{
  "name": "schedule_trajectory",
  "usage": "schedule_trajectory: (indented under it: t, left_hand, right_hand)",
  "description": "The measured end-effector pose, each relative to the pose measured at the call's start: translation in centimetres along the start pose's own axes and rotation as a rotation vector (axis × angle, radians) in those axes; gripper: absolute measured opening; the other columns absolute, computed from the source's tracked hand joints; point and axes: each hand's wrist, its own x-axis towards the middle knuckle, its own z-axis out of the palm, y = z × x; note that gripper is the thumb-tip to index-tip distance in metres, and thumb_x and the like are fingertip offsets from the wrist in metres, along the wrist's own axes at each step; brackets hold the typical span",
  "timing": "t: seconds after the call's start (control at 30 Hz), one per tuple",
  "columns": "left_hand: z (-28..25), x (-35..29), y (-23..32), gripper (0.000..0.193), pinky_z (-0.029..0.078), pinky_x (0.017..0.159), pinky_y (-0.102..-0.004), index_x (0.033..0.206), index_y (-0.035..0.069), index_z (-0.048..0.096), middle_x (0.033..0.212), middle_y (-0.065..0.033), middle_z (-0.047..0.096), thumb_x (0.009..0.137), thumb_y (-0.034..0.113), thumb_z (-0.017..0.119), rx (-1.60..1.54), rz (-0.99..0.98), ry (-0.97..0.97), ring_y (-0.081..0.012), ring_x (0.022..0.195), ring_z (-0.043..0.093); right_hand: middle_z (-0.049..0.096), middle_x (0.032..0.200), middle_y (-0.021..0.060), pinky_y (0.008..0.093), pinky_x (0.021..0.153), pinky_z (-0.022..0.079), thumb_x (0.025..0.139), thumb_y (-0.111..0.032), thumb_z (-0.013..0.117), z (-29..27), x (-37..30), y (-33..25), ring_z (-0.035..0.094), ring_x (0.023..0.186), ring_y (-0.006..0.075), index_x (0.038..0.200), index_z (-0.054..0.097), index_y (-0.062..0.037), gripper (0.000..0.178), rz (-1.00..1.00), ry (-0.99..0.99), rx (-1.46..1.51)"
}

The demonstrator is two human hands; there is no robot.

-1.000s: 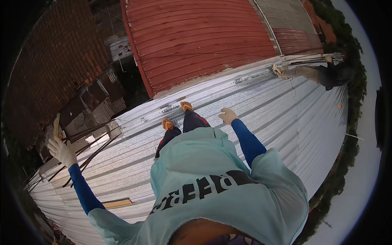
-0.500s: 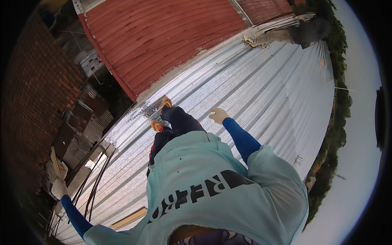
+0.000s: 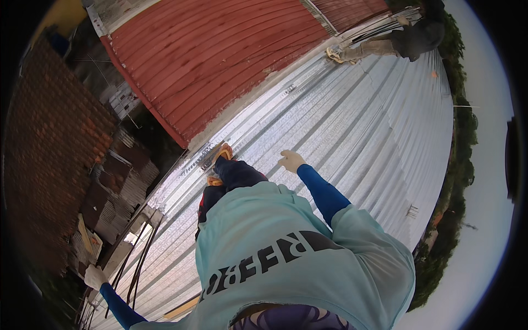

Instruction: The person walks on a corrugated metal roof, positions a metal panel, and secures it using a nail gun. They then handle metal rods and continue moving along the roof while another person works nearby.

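Observation:
My left hand [image 3: 96,276], in a pale glove, is held out at the lower left near dark bars [image 3: 137,269] lying by the roof's edge. It appears loosely open, with nothing visible in it. My right hand [image 3: 290,161], gloved too, hangs in front of my body above the ribbed silver metal roofing [image 3: 330,118]. Its fingers are slightly bent and apart, holding nothing. Both arms wear blue sleeves. My feet in orange-brown footwear [image 3: 224,152] stand on the sheets near a dull strip [image 3: 206,157].
A co-worker [image 3: 421,36] in dark clothing bends over at the far right of the roof. A red ribbed roof [image 3: 220,60] adjoins ahead. Beyond the left edge are a drop, a tiled roof [image 3: 55,159] and rusty sheets [image 3: 118,176]. A yellowish strip [image 3: 181,308] lies at lower left.
My left hand has moved down and a little right in the picture. My right hand has shifted slightly left and down. The co-worker's upper body has shifted a little upward in view.

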Motion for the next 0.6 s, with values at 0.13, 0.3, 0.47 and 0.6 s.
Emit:
schedule_trajectory:
  t: [0.13, 0.3, 0.47, 0.6]
  left_hand:
    - [0.9, 0.2, -0.7, 0.029, 0.062, 0.074, -0.0466, 0.094, 0.007, 0.081, 0.093, -0.0172, 0.079, 0.087, 0.036, 0.080, -0.025, -0.028, 0.029, -0.0339, 0.088, 0.079]
    - [0.6, 0.5, -0.9, 0.029, 0.062, 0.075, -0.0476, 0.094, 0.006, 0.080, 0.093, -0.0179, 0.079, 0.089, 0.035, 0.079, 0.024, -0.015, 0.025, -0.0356, 0.088, 0.078]
    - [-0.2, 0.0, -0.8, 0.029, 0.061, 0.076, -0.0484, 0.094, 0.005, 0.080, 0.092, -0.0181, 0.079, 0.090, 0.034, 0.078, 0.007, -0.024, 0.021, -0.0370, 0.088, 0.078]
    - [-1.2, 0.6, -1.0, 0.028, 0.062, 0.077, -0.0485, 0.099, 0.007, 0.082, 0.098, -0.0183, 0.080, 0.090, 0.033, 0.075, -0.001, -0.043, -0.082, -0.0364, 0.091, 0.078]
  right_hand:
    - [0.070, 0.138, 0.0221, 0.0453, 0.109, 0.052, 0.090, -0.040, 0.075, -1.5, 2.5, -2.1, 0.066, 0.127, 0.0379, 0.136, 0.068, -0.0022, 0.060, -0.037, 0.037, 0.064]
    - [0.071, 0.136, 0.0212, 0.0453, 0.107, 0.053, 0.089, -0.039, 0.076, -1.3, 3.7, -2.7, 0.068, 0.125, 0.0382, 0.138, 0.068, -0.0029, 0.062, -0.004, 0.035, 0.031]
    - [0.069, 0.140, 0.0210, 0.0448, 0.109, 0.052, 0.088, -0.040, 0.076, -0.3, 3.9, -2.1, 0.065, 0.130, 0.0371, 0.139, 0.067, -0.0036, 0.063, 0.022, -0.010, -0.005]
    - [0.070, 0.136, 0.0228, 0.0443, 0.107, 0.053, 0.089, -0.038, 0.075, -0.3, 4.7, -1.5, 0.067, 0.126, 0.0376, 0.139, 0.067, -0.0027, 0.062, -0.009, -0.011, -0.066]
